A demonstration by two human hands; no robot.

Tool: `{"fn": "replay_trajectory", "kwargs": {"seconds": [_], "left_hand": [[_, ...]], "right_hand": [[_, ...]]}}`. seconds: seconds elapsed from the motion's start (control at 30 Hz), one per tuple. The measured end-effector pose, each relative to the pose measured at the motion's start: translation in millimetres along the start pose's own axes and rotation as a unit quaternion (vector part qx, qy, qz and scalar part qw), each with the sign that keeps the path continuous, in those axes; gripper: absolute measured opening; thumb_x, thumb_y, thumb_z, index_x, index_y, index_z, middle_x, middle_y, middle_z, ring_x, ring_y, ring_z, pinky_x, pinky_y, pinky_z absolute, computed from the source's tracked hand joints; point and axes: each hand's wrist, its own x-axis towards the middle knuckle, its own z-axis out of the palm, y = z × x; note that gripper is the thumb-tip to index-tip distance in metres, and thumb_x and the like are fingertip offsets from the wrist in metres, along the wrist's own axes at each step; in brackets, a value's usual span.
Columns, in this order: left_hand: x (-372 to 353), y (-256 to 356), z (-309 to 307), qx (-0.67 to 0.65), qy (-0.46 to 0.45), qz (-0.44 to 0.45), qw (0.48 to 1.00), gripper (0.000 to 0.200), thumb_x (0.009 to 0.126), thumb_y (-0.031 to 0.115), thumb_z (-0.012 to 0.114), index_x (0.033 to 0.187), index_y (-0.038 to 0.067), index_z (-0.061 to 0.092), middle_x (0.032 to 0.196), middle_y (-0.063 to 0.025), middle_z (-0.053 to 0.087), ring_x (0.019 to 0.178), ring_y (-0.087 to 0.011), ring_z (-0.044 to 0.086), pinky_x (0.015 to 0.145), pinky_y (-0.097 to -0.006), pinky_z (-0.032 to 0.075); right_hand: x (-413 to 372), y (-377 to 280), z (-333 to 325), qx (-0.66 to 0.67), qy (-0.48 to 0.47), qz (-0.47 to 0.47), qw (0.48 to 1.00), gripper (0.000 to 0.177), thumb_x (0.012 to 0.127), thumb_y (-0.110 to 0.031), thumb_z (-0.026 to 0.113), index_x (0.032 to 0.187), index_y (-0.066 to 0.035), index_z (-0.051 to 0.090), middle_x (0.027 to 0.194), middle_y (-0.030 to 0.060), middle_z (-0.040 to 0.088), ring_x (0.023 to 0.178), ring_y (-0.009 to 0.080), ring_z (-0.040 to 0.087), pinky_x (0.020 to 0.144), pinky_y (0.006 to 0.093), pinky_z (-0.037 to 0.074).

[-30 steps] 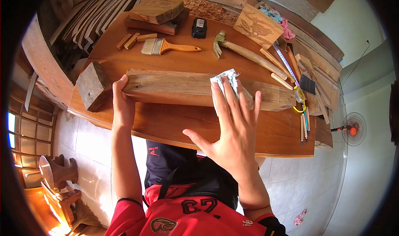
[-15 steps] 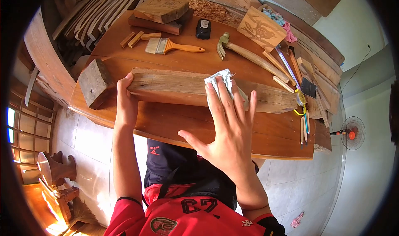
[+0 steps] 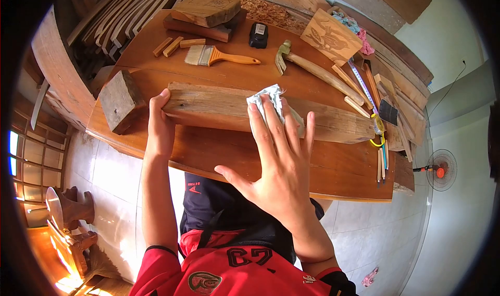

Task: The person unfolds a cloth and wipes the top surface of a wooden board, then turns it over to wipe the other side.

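Observation:
A long wooden beam [image 3: 213, 106] lies across the front part of the table. My left hand [image 3: 160, 124] grips its left end, with the thumb on top. My right hand [image 3: 278, 163] lies flat with its fingers spread, pressing a crumpled white cloth [image 3: 265, 94] onto the beam's middle. The cloth is partly hidden under the fingers. A dark wooden block [image 3: 121, 102] stands just left of my left hand. Behind the beam lie a paintbrush [image 3: 221, 57] with an orange handle and a claw hammer [image 3: 317, 73].
On the wooden table [image 3: 224, 158] are also stacked wood pieces [image 3: 205, 12], a black device [image 3: 258, 35], small wood sticks [image 3: 173, 46] and a carved wooden panel [image 3: 330, 37]. A measuring tape [image 3: 359, 79] and pencils [image 3: 382, 165] lie at the right. A fan [image 3: 440, 171] stands beyond.
My right hand has slid the white cloth a little to the left along the beam. My left hand keeps its hold on the beam's end. The view has shifted slightly.

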Motion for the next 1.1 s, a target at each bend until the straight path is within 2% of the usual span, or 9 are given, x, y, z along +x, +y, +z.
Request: {"fn": "replay_trajectory", "kwargs": {"seconds": [0.1, 0.33, 0.63, 0.83, 0.93, 1.03, 1.1], "left_hand": [[-0.2, 1.4, 1.7, 0.005, 0.004, 0.0, 1.0, 0.056, 0.11, 0.052, 0.048, 0.137, 0.006, 0.066, 0.137, -0.0094, 0.071, 0.133, -0.0214, 0.06, 0.12, -0.0426, 0.036], [-1.9, 2.6, 1.9, 0.004, 0.007, -0.006, 1.0, 0.056, 0.109, 0.053, 0.048, 0.136, 0.007, 0.067, 0.137, -0.0091, 0.071, 0.133, -0.0209, 0.06, 0.121, -0.0423, 0.035], [-2.6, 4.7, 2.8, 0.001, -0.012, -0.012, 1.0, 0.057, 0.11, 0.052, 0.047, 0.136, 0.005, 0.067, 0.134, -0.0115, 0.072, 0.129, -0.0228, 0.064, 0.118, -0.0425, 0.041], [-3.4, 6.8, 1.5, -0.019, -0.063, -0.013, 0.998, 0.057, 0.11, 0.048, 0.048, 0.141, 0.003, 0.065, 0.138, -0.0119, 0.069, 0.131, -0.0224, 0.062, 0.119, -0.0403, 0.04], [-0.2, 4.4, -1.6, -0.042, -0.074, -0.031, 0.996, 0.058, 0.11, 0.048, 0.048, 0.142, 0.003, 0.064, 0.139, -0.012, 0.069, 0.131, -0.022, 0.062, 0.119, -0.0407, 0.041], [3.1, 0.0, 0.9, -0.036, -0.048, -0.033, 0.998, 0.067, 0.108, 0.054, 0.04, 0.136, 0.0, 0.069, 0.135, -0.0163, 0.075, 0.128, -0.0274, 0.068, 0.119, -0.0462, 0.044], [0.0, 4.0, 4.5, -0.035, -0.051, -0.04, 0.997, 0.068, 0.108, 0.055, 0.04, 0.135, -0.001, 0.069, 0.134, -0.0176, 0.075, 0.126, -0.0284, 0.069, 0.119, -0.0461, 0.044]], "right_hand": [[-0.2, 0.4, 2.9, 0.006, -0.011, -0.012, 1.0, 0.106, 0.088, -0.064, 0.079, 0.168, -0.005, 0.042, 0.172, 0.0192, 0.043, 0.158, 0.0423, 0.039, 0.127, 0.0765, 0.016], [3.5, -8.2, 10.2, 0.028, -0.003, -0.024, 0.999, 0.105, 0.089, -0.064, 0.078, 0.167, -0.004, 0.042, 0.17, 0.0208, 0.043, 0.158, 0.043, 0.04, 0.126, 0.078, 0.016], [15.0, -20.9, 14.8, 0.049, -0.012, -0.047, 0.998, 0.107, 0.087, -0.062, 0.08, 0.166, -0.001, 0.042, 0.171, 0.0218, 0.042, 0.158, 0.0434, 0.038, 0.126, 0.0787, 0.017], [20.7, -28.6, 21.2, 0.056, -0.013, -0.063, 0.996, 0.106, 0.088, -0.061, 0.079, 0.165, 0.001, 0.042, 0.171, 0.0223, 0.041, 0.16, 0.0432, 0.036, 0.126, 0.0795, 0.018], [23.8, -32.8, 24.6, 0.062, -0.003, -0.059, 0.996, 0.106, 0.088, -0.067, 0.078, 0.166, -0.004, 0.045, 0.169, 0.0203, 0.046, 0.157, 0.0419, 0.042, 0.129, 0.0747, 0.015], [26.3, -35.6, 27.0, 0.066, -0.001, -0.067, 0.996, 0.106, 0.088, -0.067, 0.079, 0.166, -0.004, 0.045, 0.169, 0.0208, 0.046, 0.156, 0.0421, 0.042, 0.129, 0.0752, 0.014], [27.4, -37.7, 29.5, 0.07, 0.0, -0.069, 0.995, 0.106, 0.087, -0.067, 0.079, 0.166, -0.004, 0.045, 0.168, 0.0208, 0.046, 0.156, 0.042, 0.042, 0.129, 0.0753, 0.014]]}}
